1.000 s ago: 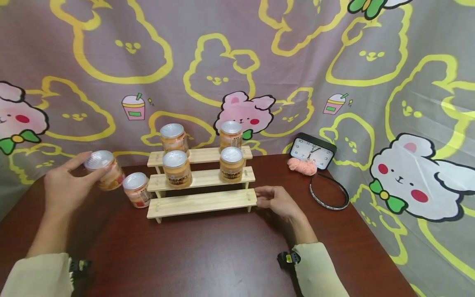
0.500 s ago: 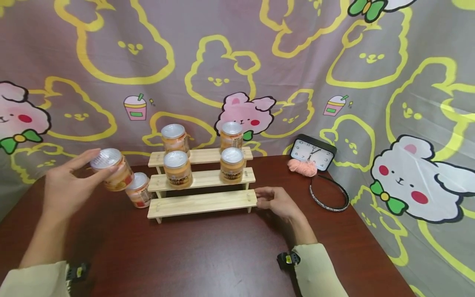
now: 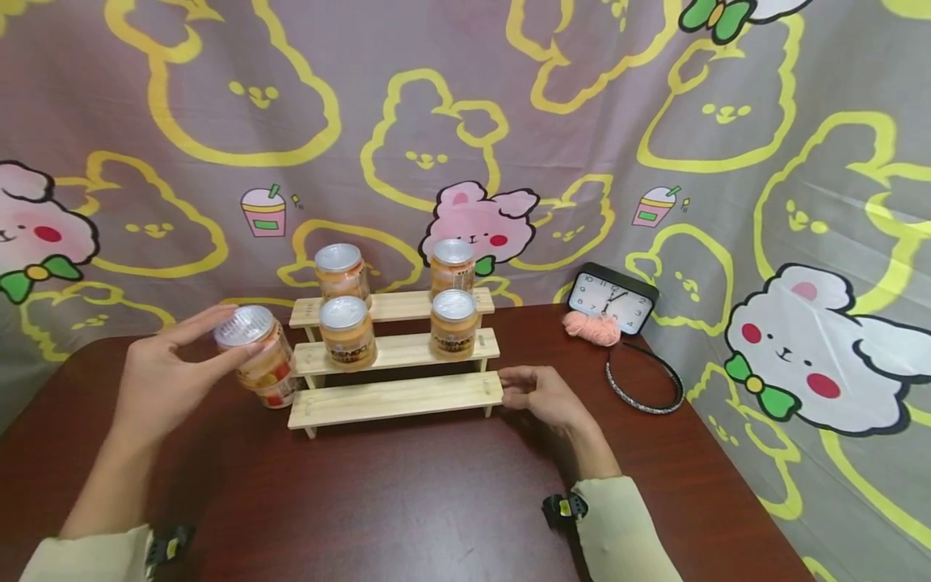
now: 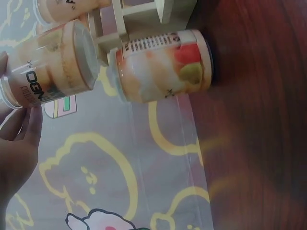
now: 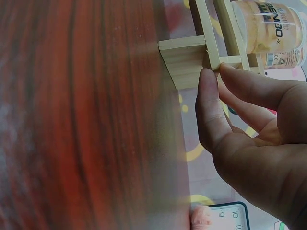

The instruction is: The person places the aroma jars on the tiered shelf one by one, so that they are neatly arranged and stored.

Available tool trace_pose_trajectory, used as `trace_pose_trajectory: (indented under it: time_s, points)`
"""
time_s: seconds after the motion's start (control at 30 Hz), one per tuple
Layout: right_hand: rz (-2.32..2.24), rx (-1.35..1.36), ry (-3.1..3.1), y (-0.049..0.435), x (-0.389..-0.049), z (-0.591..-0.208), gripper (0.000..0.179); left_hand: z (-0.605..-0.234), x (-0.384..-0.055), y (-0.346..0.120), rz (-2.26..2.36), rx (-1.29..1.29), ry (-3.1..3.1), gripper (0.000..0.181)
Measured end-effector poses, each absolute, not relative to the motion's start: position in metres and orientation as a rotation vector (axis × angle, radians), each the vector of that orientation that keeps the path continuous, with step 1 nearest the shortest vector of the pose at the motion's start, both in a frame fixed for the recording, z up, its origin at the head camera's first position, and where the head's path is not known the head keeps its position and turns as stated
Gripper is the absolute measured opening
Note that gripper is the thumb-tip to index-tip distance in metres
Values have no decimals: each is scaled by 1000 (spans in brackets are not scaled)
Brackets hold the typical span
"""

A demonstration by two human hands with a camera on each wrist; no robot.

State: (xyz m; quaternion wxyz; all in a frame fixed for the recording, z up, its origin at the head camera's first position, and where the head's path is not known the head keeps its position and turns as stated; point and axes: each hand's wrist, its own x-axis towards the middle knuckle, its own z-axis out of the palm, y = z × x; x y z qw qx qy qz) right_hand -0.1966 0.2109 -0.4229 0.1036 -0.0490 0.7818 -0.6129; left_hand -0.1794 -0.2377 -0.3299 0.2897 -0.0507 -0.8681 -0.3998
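Note:
My left hand [image 3: 163, 376] grips a fruit can [image 3: 263, 368] by its silver lid, thumb on one side and fingers on the other. In the left wrist view the held can [image 4: 53, 64] is raised off the table, and a second can [image 4: 163, 67] stands on the tabletop beside it. From the head view the held can covers most of that second one. My right hand [image 3: 545, 396] pinches the right end of the lowest step of a three-tier wooden stand [image 3: 396, 400], thumb and fingertips at its edge. That lowest step bears nothing.
Two cans stand on the middle step, a left one [image 3: 347, 335] and a right one [image 3: 454, 327]; two more [image 3: 342, 271] are on the top step. At the back right are a clock [image 3: 614, 295], pink yarn [image 3: 592, 327] and a dark headband [image 3: 643, 396]. A patterned curtain [image 3: 575, 153] hangs behind.
My left hand has carried the can to the right and then lower, until it overlaps the standing can near the stand's left end. The right hand stays at the lowest step's end.

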Motion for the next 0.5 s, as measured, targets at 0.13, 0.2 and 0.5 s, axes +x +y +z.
trace_pose_trajectory:
  time_s: [0.13, 0.2, 0.5]
  points:
    - [-1808, -144, 2305, 211, -197, -423, 43, -335, -177, -233, -1074, -159, -2336, 57]
    - [-1809, -146, 2303, 211, -197, -423, 43, -338, -176, -232, -1081, -176, -2347, 57]
    - [-1808, -177, 2304, 211, -196, -421, 44, -346, -171, -215, -1189, -421, -2301, 55]
